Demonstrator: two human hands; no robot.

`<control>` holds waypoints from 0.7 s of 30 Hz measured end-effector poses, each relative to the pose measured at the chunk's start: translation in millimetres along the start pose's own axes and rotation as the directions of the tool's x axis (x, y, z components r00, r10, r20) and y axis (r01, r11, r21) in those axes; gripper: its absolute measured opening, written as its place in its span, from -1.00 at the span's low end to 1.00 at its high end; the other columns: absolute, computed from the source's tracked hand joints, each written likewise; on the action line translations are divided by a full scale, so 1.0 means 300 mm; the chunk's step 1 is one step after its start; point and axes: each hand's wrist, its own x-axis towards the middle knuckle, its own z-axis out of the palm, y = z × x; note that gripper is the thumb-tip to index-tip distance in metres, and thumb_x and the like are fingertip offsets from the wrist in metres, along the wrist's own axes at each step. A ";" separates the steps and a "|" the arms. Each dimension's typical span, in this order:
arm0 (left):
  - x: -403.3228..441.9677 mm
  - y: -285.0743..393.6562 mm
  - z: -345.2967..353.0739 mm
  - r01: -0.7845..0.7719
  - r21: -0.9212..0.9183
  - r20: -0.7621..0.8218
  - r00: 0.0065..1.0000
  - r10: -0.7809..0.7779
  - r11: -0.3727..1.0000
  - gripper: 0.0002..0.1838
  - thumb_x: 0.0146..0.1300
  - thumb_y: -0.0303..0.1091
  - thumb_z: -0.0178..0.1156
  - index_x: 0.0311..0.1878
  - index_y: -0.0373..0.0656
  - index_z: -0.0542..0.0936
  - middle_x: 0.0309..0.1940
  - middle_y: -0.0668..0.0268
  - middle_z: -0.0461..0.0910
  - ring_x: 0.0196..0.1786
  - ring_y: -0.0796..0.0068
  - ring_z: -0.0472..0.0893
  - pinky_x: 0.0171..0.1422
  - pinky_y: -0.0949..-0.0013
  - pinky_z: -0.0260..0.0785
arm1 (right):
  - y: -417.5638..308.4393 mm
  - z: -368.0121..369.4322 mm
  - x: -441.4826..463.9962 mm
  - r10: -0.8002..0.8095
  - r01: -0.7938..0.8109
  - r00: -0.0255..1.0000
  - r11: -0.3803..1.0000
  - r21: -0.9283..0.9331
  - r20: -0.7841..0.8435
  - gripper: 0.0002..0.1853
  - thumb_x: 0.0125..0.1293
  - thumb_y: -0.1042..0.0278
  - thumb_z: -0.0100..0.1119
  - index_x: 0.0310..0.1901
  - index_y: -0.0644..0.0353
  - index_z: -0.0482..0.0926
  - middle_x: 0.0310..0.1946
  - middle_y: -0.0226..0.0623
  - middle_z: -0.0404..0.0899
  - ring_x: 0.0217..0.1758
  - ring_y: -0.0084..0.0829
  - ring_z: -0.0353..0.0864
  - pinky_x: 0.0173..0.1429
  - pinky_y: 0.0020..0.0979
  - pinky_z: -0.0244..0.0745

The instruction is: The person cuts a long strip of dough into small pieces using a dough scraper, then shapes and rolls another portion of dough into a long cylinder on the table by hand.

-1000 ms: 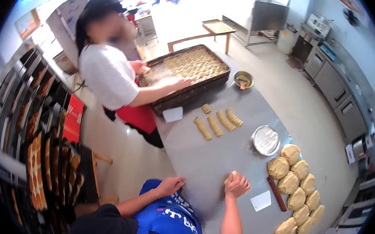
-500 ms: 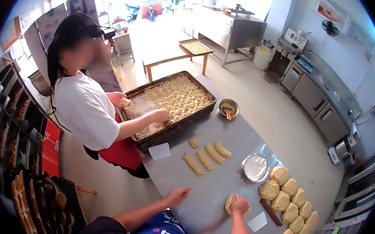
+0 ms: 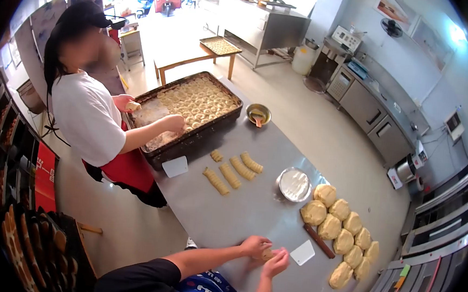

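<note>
Near the front of the steel table (image 3: pixel 229 213), my left hand (image 3: pixel 257 246) and my right hand (image 3: pixel 276 262) hold a piece of dough (image 3: pixel 266 253) between them, mostly covered by the fingers. To the right of my hands lies a white scraper (image 3: pixel 302 252), with a brown rolling pin (image 3: pixel 319 241) beyond it. Several round dough pieces (image 3: pixel 343 242) sit along the right edge. A bowl of white flour (image 3: pixel 295 184) stands farther back. Short ridged dough rolls (image 3: pixel 230 175) lie around the middle.
At the left a co-worker (image 3: pixel 87 114) reaches over a large tray (image 3: pixel 185 142) of small dough pieces. Another white scraper (image 3: pixel 175 166) lies by that tray. A metal bowl with a brush (image 3: pixel 258 114) stands behind. Racks (image 3: pixel 37 246) are at the lower left.
My left hand has moved right to meet my right hand. The dough, earlier under my right hand on the table, is now between both hands. The camera view has shifted too.
</note>
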 end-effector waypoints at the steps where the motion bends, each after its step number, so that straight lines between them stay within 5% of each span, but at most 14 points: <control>1: -0.012 -0.001 0.020 0.012 0.003 0.016 1.000 -0.012 1.000 -0.52 0.52 0.08 0.28 0.12 -0.17 0.80 0.02 -0.05 0.80 0.06 -0.06 0.78 0.25 0.06 0.62 | 0.011 -0.032 0.024 0.275 -0.252 0.952 0.953 0.166 -0.133 -0.61 0.53 0.10 0.20 0.06 0.29 0.74 -0.09 -0.03 0.77 0.11 0.04 0.67 0.33 0.05 0.49; 3: -0.041 -0.033 0.077 -0.274 0.108 0.135 0.957 0.259 0.956 -0.55 0.51 0.05 0.27 0.08 -0.17 0.81 -0.03 -0.05 0.80 0.02 -0.12 0.77 0.19 0.01 0.61 | 0.171 0.009 0.063 0.203 -0.202 0.976 0.979 0.019 -0.079 -0.63 0.51 0.09 0.22 0.02 0.26 0.76 -0.08 -0.05 0.79 0.10 0.02 0.68 0.28 0.04 0.52; 4: -0.070 -0.041 0.116 -0.262 0.106 0.154 0.957 0.244 0.959 -0.55 0.51 0.05 0.27 0.08 -0.17 0.81 -0.03 -0.05 0.80 0.02 -0.12 0.77 0.19 0.01 0.61 | 0.237 0.017 0.050 0.113 -0.113 0.994 0.986 -0.119 -0.009 -0.64 0.50 0.08 0.25 -0.01 0.24 0.78 -0.07 -0.07 0.80 0.09 0.00 0.69 0.22 0.03 0.55; 6: -0.086 -0.050 0.169 -0.136 0.089 -0.318 0.935 0.157 0.987 -0.55 0.52 0.05 0.25 -0.01 -0.18 0.81 -0.07 -0.07 0.79 -0.01 -0.17 0.75 0.11 -0.08 0.59 | 0.222 -0.023 -0.020 0.061 -0.024 0.991 0.958 -0.284 0.122 -0.65 0.50 0.08 0.24 -0.05 0.20 0.80 -0.03 -0.12 0.80 0.09 -0.02 0.69 0.22 0.01 0.56; 7: -0.080 -0.039 0.182 -0.141 0.095 -0.314 0.935 0.164 0.985 -0.55 0.52 0.05 0.25 -0.01 -0.18 0.81 -0.07 -0.07 0.79 -0.01 -0.17 0.75 0.11 -0.08 0.59 | 0.206 -0.025 -0.032 0.005 0.110 0.965 0.901 -0.420 0.264 -0.66 0.50 0.07 0.24 -0.09 0.17 0.82 0.00 -0.16 0.81 0.09 -0.04 0.70 0.22 -0.01 0.56; 9: -0.105 -0.016 0.232 0.226 -0.052 -0.452 0.863 -0.225 0.973 -0.57 0.50 0.04 0.27 -0.06 -0.20 0.78 -0.13 -0.09 0.77 -0.04 -0.20 0.71 0.05 -0.14 0.53 | 0.192 -0.022 -0.072 -0.003 0.091 0.972 0.927 -0.363 0.237 -0.65 0.50 0.03 0.24 -0.16 0.13 0.84 0.02 -0.26 0.81 0.12 -0.02 0.68 0.24 0.01 0.54; 10: -0.137 -0.004 0.263 0.146 0.086 -0.551 0.831 -0.075 0.986 -0.64 0.47 -0.02 0.30 -0.20 -0.18 0.72 -0.26 -0.01 0.70 -0.11 -0.15 0.65 0.03 -0.12 0.49 | 0.200 -0.014 -0.099 -0.081 0.125 0.988 0.922 -0.367 0.135 -0.66 0.50 0.01 0.24 -0.15 0.10 0.83 0.03 -0.30 0.80 0.14 -0.01 0.66 0.26 0.04 0.52; 11: -0.157 -0.007 0.264 0.163 0.089 -0.543 0.835 -0.090 0.983 -0.64 0.47 -0.02 0.30 -0.20 -0.18 0.72 -0.26 -0.01 0.70 -0.11 -0.15 0.65 0.03 -0.12 0.49 | 0.208 -0.007 -0.134 -0.156 0.158 0.987 0.913 -0.375 0.036 -0.67 0.50 0.00 0.23 -0.14 0.07 0.83 0.04 -0.33 0.79 0.16 0.01 0.64 0.28 0.07 0.50; 13: -0.163 -0.028 0.259 -0.169 0.394 -0.510 0.778 0.368 0.903 -0.70 0.43 -0.09 0.33 -0.30 -0.13 0.66 -0.31 0.10 0.62 -0.14 -0.07 0.59 0.01 -0.06 0.46 | 0.209 -0.002 -0.119 -0.209 0.193 0.978 0.896 -0.400 0.005 -0.71 0.51 0.03 0.23 -0.17 0.04 0.79 -0.04 -0.35 0.75 0.16 0.03 0.62 0.25 0.12 0.47; 14: -0.150 -0.031 0.250 -0.188 0.465 -0.447 0.794 0.412 0.865 -0.71 0.41 -0.13 0.33 -0.37 -0.09 0.60 -0.30 0.14 0.59 -0.14 -0.02 0.57 -0.01 -0.02 0.46 | 0.225 0.006 -0.112 -0.200 0.191 0.980 0.909 -0.370 0.012 -0.72 0.52 0.05 0.21 -0.21 0.04 0.75 -0.08 -0.33 0.73 0.11 0.01 0.61 0.19 0.11 0.47; 19: 0.047 -0.034 0.225 -0.175 0.489 -0.365 0.849 0.383 0.854 -0.68 0.45 -0.10 0.30 -0.35 -0.13 0.62 -0.34 0.09 0.61 -0.17 -0.11 0.60 -0.08 -0.11 0.47 | 0.266 0.040 0.037 -0.181 0.189 0.981 0.864 -0.466 0.062 -0.69 0.49 0.11 0.16 -0.41 0.03 0.62 -0.31 -0.30 0.66 -0.13 -0.05 0.59 -0.02 0.05 0.41; 21: 0.137 -0.045 0.231 -0.072 0.371 -0.363 0.907 0.216 0.926 -0.67 0.46 -0.10 0.27 -0.36 -0.11 0.63 -0.37 0.10 0.60 -0.19 -0.12 0.61 -0.12 -0.12 0.50 | 0.275 0.057 0.109 -0.156 0.169 0.985 0.856 -0.489 0.068 -0.68 0.47 0.13 0.19 -0.43 0.09 0.63 -0.36 -0.22 0.66 -0.17 0.00 0.60 -0.03 0.05 0.44</control>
